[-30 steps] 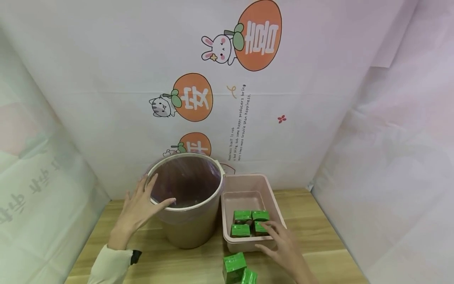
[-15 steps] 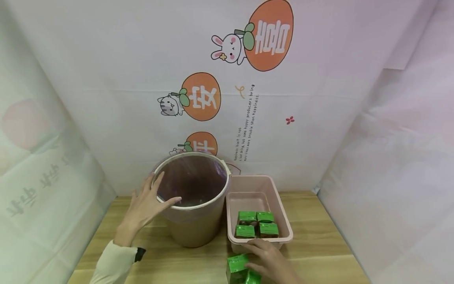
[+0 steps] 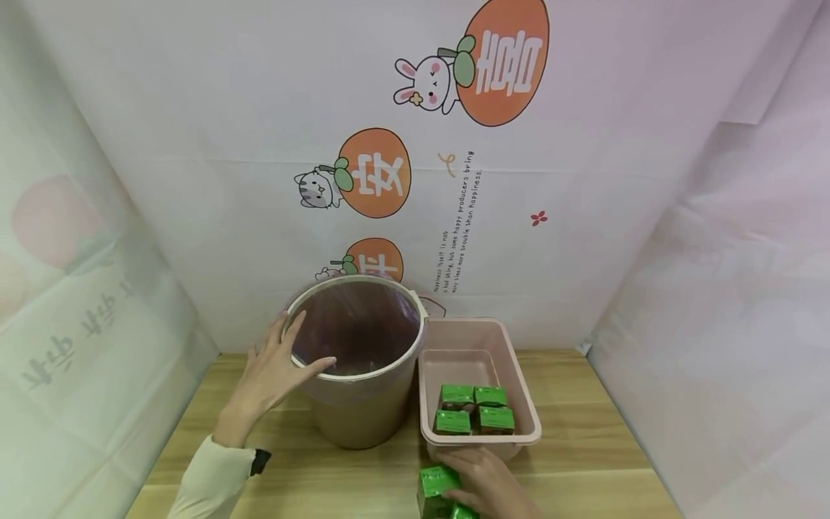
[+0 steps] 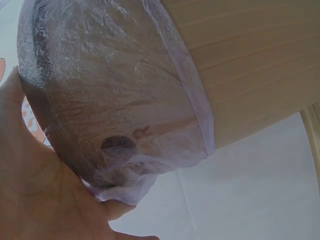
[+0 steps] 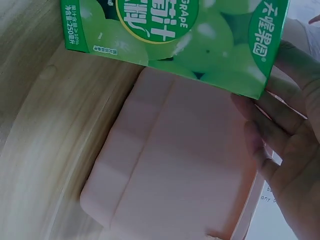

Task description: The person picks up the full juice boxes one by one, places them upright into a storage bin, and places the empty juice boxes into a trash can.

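A green grape juice carton (image 3: 438, 484) stands upright on the table in front of the pink bin. My right hand (image 3: 486, 484) grips its top, fingers on the far side and thumb on the near side. In the right wrist view the carton (image 5: 190, 40) shows its printed face, with fingertips along its edge. A second juice carton (image 3: 464, 512) is partly hidden below the thumb. My left hand (image 3: 272, 378) rests spread on the left rim of a trash can (image 3: 363, 422) lined with a thin clear bag (image 4: 110, 75), its fingertips and thumb over the rim.
The pink bin (image 3: 530, 414) stands right beside the trash can and holds several green juice cartons (image 3: 496, 419) at its near end. A printed white sheet (image 3: 583, 252) closes off the back, and white sheets hang at both sides of the wooden table (image 3: 577, 468).
My right hand has moved from the cartons inside the bin down to the standing carton before it and closed around its top. The left hand stays at the rim. The head view has shifted slightly.
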A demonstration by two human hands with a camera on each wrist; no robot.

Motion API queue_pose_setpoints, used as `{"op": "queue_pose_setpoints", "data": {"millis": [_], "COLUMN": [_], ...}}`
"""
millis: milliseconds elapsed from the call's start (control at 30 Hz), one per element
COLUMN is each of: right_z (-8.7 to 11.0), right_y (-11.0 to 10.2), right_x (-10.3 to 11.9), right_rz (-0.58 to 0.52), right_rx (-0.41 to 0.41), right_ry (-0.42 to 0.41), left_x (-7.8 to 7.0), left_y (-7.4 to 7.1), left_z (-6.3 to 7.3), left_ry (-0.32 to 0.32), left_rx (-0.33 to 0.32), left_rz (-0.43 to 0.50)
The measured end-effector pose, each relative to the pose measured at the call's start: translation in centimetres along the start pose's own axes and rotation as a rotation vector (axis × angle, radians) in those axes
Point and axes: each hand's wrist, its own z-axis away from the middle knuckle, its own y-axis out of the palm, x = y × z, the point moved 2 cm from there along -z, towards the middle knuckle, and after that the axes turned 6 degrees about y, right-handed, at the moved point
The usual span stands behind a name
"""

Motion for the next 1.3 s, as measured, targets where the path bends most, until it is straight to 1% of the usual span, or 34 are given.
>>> {"op": "queue_pose_setpoints", "data": {"millis": [133,300,567,700,800,900,1033,1133,1200,1300], "right_z": [-0.2,-0.4,-0.4,-0.6,-0.8,-0.9,-0.8,-1.0,-1.4,-2.1], "right_y": [-0.1,-0.2,0.1,0.1,0.1,0.1,0.1,-0.3,-0.8,-1.8], "right_x": [0.0,0.1,0.0,-0.1,-0.2,-0.2,-0.1,0.1,0.3,0.7], "right_rz": [-0.018,-0.031,-0.043,-0.071,-0.093,-0.108,-0.13,-0.172,-0.194,-0.219], "right_rx": [0.038,0.087,0.135,0.186,0.205,0.182,0.082,0.007,-0.024,-0.044], "right_ry": [0.013,0.051,0.084,0.108,0.111,0.088,0.022,-0.01,-0.014,-0.002], "left_x": [0.1,0.1,0.3,0.2,0.2,0.1,0.2,0.3,0.3,0.3], "left_y": [0.0,0.1,0.3,0.3,0.3,0.4,0.4,0.4,0.3,0.3], "left_z": [0.0,-0.1,-0.1,-0.1,-0.2,-0.3,-0.3,-0.2,-0.1,-0.1], "left_ry": [-0.004,-0.002,-0.007,-0.008,-0.006,-0.001,-0.002,-0.008,-0.011,-0.013], "left_rx": [-0.002,-0.01,-0.017,-0.016,-0.017,-0.016,-0.013,-0.013,-0.012,-0.013], "left_rz": [0.003,0.004,0.003,0.005,0.005,0.009,0.012,0.011,0.01,0.008]}}
